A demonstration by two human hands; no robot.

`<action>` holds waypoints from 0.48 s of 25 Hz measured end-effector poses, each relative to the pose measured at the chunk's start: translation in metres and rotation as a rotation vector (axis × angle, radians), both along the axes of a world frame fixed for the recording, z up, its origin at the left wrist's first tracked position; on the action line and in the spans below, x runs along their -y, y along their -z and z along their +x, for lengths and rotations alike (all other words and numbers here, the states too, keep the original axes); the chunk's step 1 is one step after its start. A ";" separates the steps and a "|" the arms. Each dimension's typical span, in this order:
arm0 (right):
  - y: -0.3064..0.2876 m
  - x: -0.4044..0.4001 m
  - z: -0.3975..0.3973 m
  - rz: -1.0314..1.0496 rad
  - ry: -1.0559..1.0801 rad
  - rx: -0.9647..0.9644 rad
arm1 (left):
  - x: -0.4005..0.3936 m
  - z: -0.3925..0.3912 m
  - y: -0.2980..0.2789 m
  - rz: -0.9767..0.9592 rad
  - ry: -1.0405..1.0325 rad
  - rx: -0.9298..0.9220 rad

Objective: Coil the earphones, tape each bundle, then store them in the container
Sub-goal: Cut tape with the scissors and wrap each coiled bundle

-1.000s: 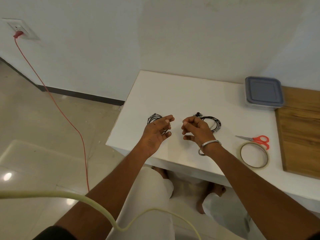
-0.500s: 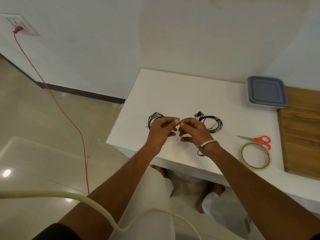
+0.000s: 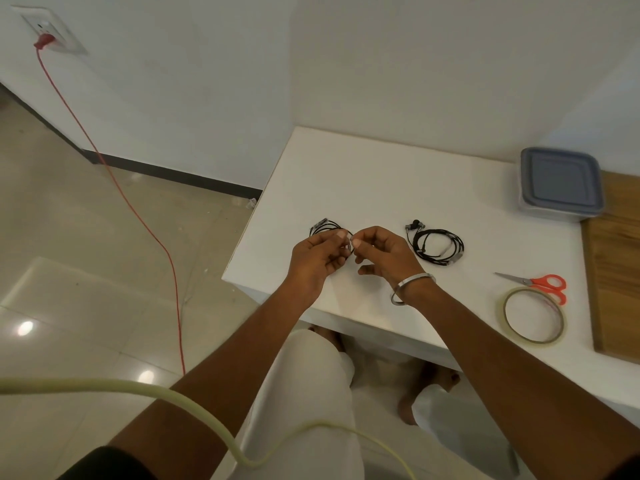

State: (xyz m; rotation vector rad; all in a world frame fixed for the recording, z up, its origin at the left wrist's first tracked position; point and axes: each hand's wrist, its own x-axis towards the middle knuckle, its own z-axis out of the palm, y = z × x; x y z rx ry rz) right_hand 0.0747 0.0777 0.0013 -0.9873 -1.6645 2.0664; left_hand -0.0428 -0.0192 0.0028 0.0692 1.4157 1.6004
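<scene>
Earphones, two black coils on the white counter [image 3: 346, 174]. Left bundle [image 3: 323, 227] sits near the counter's left edge, mostly hidden behind my left hand [image 3: 317, 259]. My left grip is curled, thumb and forefinger pinched at the fingertips; my right hand [image 3: 382, 252] mirrors it, thumb and forefinger pinched, tips of both hands almost touching just above that left bundle. Whatever sits between the fingertips is too small to tell; can't say if it's tape or cable. Metal bangle [image 3: 412, 287] on my right wrist. Second bundle [image 3: 438, 245] lies flat to the right of my right hand, untouched, earbuds at its upper left. Further right: red-handled scissors [image 3: 540, 282] with the tape roll [image 3: 533, 315] just below them, near the counter's front edge. Container [image 3: 561, 183], grey lid on, sits at the back right, beside a wooden board [image 3: 616, 271].
</scene>
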 end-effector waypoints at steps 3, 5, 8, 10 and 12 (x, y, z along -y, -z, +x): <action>0.002 0.002 -0.006 0.002 0.011 -0.027 | 0.002 -0.003 -0.001 -0.011 0.020 -0.014; 0.002 0.002 -0.008 -0.005 0.009 -0.044 | 0.002 -0.005 -0.002 -0.014 0.020 -0.042; 0.004 0.003 -0.010 -0.062 -0.005 -0.076 | 0.002 -0.006 -0.004 -0.013 0.022 -0.036; 0.006 0.004 -0.012 -0.140 -0.003 -0.095 | 0.001 -0.006 -0.005 -0.017 0.041 -0.012; 0.005 0.006 -0.012 -0.214 0.013 -0.087 | 0.001 -0.006 -0.005 -0.012 0.042 0.016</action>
